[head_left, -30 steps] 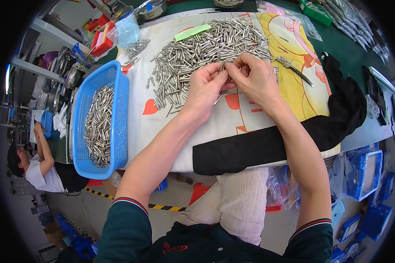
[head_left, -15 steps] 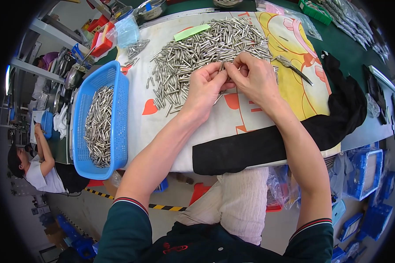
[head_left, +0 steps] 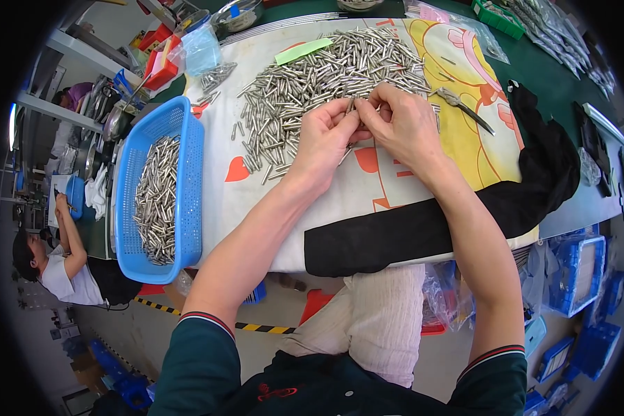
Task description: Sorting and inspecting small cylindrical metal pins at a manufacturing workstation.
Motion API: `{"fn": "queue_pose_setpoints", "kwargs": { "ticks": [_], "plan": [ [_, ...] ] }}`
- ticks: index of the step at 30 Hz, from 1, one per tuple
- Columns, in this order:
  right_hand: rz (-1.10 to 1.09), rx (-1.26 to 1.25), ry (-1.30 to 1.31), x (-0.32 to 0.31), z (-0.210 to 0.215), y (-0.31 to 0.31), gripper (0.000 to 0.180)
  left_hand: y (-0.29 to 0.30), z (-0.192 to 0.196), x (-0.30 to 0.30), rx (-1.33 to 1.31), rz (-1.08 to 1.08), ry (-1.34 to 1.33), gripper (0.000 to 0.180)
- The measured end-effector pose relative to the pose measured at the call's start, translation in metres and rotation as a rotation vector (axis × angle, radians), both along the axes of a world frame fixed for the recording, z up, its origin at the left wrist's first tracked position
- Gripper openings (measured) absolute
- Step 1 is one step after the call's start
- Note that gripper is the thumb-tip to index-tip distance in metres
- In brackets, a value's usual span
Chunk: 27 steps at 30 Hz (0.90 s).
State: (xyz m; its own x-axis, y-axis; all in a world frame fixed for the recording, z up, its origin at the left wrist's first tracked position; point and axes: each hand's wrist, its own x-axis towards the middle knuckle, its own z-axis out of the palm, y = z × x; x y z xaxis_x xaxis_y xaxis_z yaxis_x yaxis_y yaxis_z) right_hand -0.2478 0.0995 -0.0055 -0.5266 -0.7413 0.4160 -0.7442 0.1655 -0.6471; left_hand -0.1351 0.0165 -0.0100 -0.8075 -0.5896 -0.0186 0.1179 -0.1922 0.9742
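Observation:
A heap of small metal pins (head_left: 326, 76) lies spread over a printed cloth (head_left: 249, 229). At the heap's near edge my left hand (head_left: 328, 135) and my right hand (head_left: 399, 121) meet, fingertips pinched together. Between them is a small metal pin (head_left: 351, 105), mostly covered by the fingers. Left of my left hand stands a blue perforated basket (head_left: 191, 166) holding many similar metal pins (head_left: 157, 201). A green paper strip (head_left: 303, 50) rests on top of the heap. Right of my right hand lie pliers with dark handles (head_left: 464, 109).
A black sleeve-like cloth (head_left: 395, 236) stretches under my right forearm. At the back left stand red bins (head_left: 161, 64) and a clear bag of pins (head_left: 216, 76). A green tray (head_left: 498, 17) sits at the back right. Another person (head_left: 62, 267) works at the far left.
My hands keep almost the same place and pinch over the heap. The person at the far left has shifted a hand slightly.

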Motion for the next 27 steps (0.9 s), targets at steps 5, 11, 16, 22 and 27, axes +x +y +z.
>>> {"fn": "queue_pose_setpoints", "kwargs": {
  "ticks": [5,11,16,22,27],
  "plan": [
    [0.002,-0.001,-0.001,0.0009,0.0009,0.0006,0.028,0.0004,-0.0003,0.0001,-0.003,0.005,-0.001,0.019],
    [0.002,-0.006,0.012,0.0006,-0.0009,0.0001,0.028,0.0012,-0.0001,-0.0004,0.009,0.009,0.004,0.020],
    [0.000,0.000,0.007,0.0006,0.0009,0.0004,0.028,0.0006,0.0005,-0.0005,-0.001,0.003,0.002,0.020],
    [0.003,-0.009,0.029,0.0002,0.0004,-0.0002,0.028,0.0001,0.0002,-0.0003,-0.004,0.001,-0.005,0.020],
    [0.004,-0.008,0.036,0.0002,-0.0002,0.0001,0.028,0.0008,0.0003,0.0002,0.001,-0.002,0.000,0.020]
  ]
}}
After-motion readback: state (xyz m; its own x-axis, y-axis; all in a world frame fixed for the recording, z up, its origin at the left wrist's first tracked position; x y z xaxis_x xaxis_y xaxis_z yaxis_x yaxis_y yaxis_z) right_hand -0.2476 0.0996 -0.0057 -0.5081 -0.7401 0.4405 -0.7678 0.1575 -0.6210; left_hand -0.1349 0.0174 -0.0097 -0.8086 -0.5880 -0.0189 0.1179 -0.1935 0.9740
